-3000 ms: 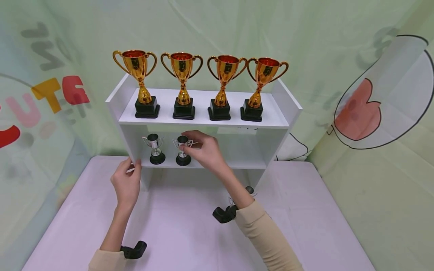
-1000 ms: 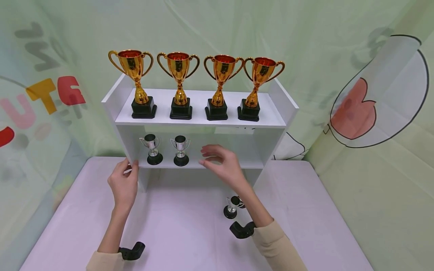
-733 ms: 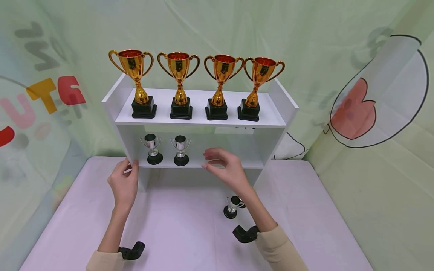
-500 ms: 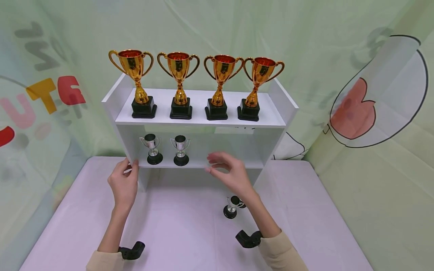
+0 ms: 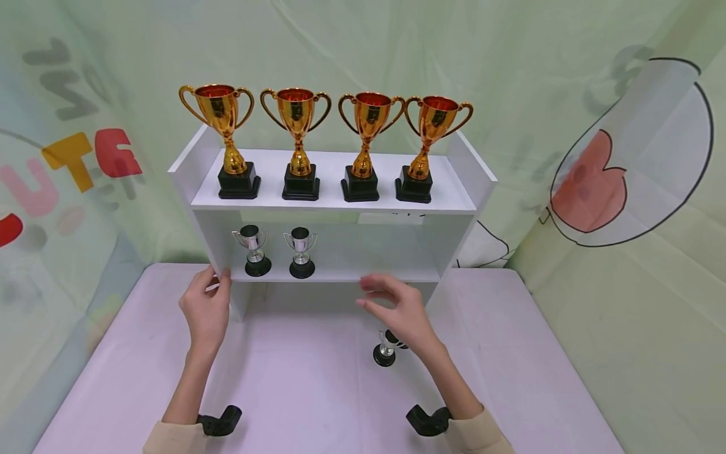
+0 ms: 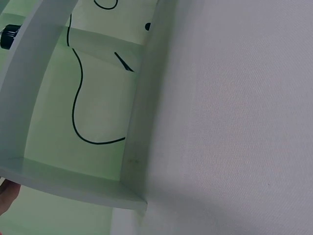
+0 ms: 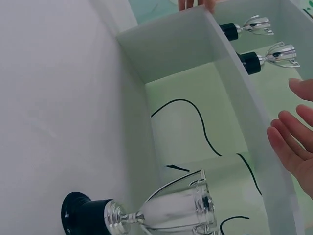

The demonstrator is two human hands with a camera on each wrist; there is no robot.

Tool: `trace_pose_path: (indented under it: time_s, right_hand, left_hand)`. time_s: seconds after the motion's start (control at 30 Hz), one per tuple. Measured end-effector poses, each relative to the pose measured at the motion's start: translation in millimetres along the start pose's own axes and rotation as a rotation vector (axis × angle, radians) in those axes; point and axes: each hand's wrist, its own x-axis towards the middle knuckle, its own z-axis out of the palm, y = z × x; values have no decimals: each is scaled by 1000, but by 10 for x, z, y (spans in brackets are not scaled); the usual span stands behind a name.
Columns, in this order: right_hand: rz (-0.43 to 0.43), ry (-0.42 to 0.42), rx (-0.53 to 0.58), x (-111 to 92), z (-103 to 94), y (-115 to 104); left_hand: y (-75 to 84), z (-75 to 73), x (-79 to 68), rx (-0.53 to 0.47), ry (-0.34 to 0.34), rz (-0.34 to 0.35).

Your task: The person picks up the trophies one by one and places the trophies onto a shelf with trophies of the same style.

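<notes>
My left hand (image 5: 205,309) holds the left side edge of the white two-tier shelf (image 5: 334,207), its fingertips at the lower corner of the middle board. My right hand (image 5: 399,312) hovers in front of that board, thumb and fingers curved apart with nothing between them. Two small silver trophies (image 5: 254,252) (image 5: 300,253) with round black bases stand upright on the left half of the middle board. Below my right hand, another silver trophy (image 5: 384,357) stands on the table, its cup partly hidden; it appears large in the right wrist view (image 7: 171,210).
Several gold trophies (image 5: 297,116) on square black bases line the top board. A pale cloth covers the table (image 5: 306,391). Behind one small trophy, part of another dark-based thing shows. Green curtain (image 5: 539,38) with printed drawings surrounds the table.
My right hand has let go of the second silver trophy on the middle board and moved right and down toward the table. My left hand stays at the shelf's edge.
</notes>
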Motion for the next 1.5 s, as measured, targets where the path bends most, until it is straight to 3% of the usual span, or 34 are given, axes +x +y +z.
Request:
trace_pose_path:
  time_s: [0.37,0.9,1.4,1.5]
  right_hand:
    - [-9,15,-103,-199,-77,108]
    - [60,29,-202,-462,-109,293]
    - [169,31,-177,-663,-166,405]
    - [159,31,-185,-695,-168,449]
  left_hand:
    - [-4,4,-6,-7,3,-6]
    - [5,7,2,-20,19,12]
    - [-9,8,-1,-14,19,-2]
    - [-6,12,1,-15,20,2]
